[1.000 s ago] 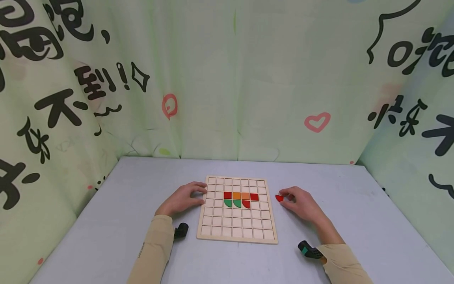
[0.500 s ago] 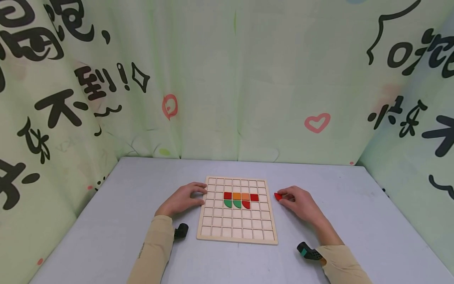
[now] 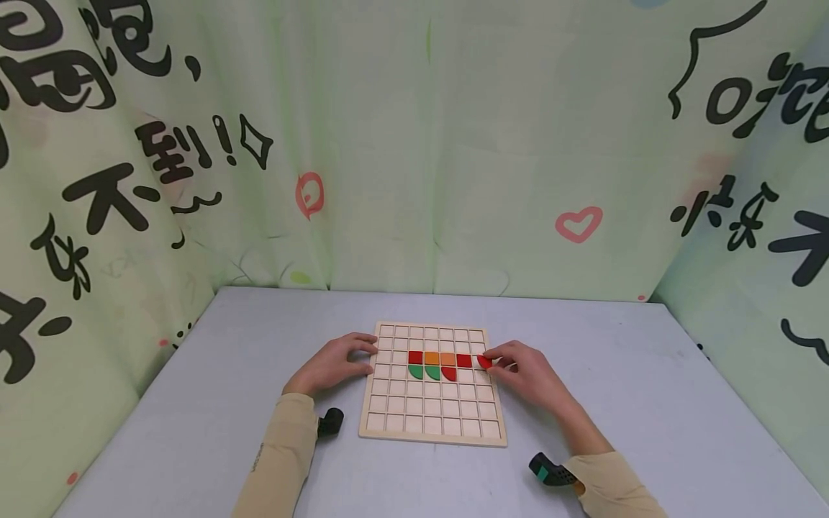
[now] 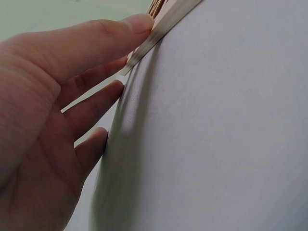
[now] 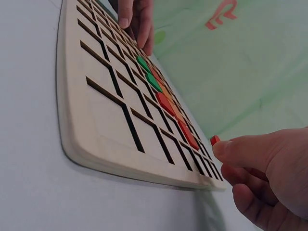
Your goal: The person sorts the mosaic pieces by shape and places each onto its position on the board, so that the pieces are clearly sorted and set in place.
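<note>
A square wooden grid board lies on the table. My left hand touches its left edge; in the left wrist view the thumb meets the board's rim, with the other fingers spread apart. My right hand pinches a red piece with a rounded edge just over the board's right side. Part of that piece is hidden by the fingertips. Set in the grid are a red square, two orange squares and another red square. Below them sit two green quarter circles and a red one.
The table has a pale cover. Behind and at both sides hangs a light green curtain with printed characters and hearts. A black wrist camera is by the left sleeve, another by the right.
My right hand has moved left with the red piece, from beside the board to over its right edge. The left hand and the placed pieces have stayed where they were.
</note>
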The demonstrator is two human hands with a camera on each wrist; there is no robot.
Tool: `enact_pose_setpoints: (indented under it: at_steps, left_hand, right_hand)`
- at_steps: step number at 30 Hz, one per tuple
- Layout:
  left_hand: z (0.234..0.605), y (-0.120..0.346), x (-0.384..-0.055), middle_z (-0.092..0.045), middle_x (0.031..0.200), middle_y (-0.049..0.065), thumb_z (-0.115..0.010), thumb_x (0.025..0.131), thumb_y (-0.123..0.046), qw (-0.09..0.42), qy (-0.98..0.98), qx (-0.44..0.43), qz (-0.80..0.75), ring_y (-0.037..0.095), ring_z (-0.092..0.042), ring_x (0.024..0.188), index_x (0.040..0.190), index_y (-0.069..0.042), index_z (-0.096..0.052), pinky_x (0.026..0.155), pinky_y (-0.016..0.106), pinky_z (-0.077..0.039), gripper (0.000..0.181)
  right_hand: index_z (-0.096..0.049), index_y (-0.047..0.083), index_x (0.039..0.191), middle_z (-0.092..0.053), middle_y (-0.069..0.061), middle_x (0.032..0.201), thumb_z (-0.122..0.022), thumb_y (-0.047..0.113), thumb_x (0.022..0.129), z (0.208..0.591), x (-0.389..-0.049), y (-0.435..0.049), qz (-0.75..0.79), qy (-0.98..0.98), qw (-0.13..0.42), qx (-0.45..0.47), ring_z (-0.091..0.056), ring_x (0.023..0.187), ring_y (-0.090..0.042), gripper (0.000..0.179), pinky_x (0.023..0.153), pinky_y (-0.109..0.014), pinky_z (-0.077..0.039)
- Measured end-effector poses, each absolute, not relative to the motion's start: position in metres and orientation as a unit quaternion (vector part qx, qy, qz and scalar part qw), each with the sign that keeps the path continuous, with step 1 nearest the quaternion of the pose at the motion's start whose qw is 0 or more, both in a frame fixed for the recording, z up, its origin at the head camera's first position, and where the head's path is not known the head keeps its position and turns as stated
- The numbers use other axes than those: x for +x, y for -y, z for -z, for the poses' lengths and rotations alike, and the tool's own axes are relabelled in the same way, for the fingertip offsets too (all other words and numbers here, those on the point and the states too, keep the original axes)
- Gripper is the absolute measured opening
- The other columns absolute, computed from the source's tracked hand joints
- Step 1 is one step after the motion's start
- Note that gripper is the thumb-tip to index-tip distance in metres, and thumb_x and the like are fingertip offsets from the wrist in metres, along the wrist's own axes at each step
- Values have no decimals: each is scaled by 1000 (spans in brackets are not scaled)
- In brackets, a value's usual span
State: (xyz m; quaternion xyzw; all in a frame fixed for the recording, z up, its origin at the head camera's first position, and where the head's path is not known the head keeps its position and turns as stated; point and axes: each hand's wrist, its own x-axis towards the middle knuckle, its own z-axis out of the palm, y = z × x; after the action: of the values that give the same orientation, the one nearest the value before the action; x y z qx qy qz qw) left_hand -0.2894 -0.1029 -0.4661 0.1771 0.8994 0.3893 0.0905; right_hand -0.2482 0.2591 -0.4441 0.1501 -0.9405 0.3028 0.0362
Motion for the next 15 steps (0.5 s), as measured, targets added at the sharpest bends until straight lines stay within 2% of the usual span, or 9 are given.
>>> enact_pose_setpoints:
  at_steps: [15]
  left_hand:
    - [464,103,-289,-53,141,-2,-76,86,-16,92,-900,176,-389,24,-39,138,119,-10,-70,113,42,-34,34]
  right_hand:
    - [-73,7,107,-63,0,97,-75,11,86,454,-242,-239,-303,933,27,190,-52,78,-11,21,66,-25,-46]
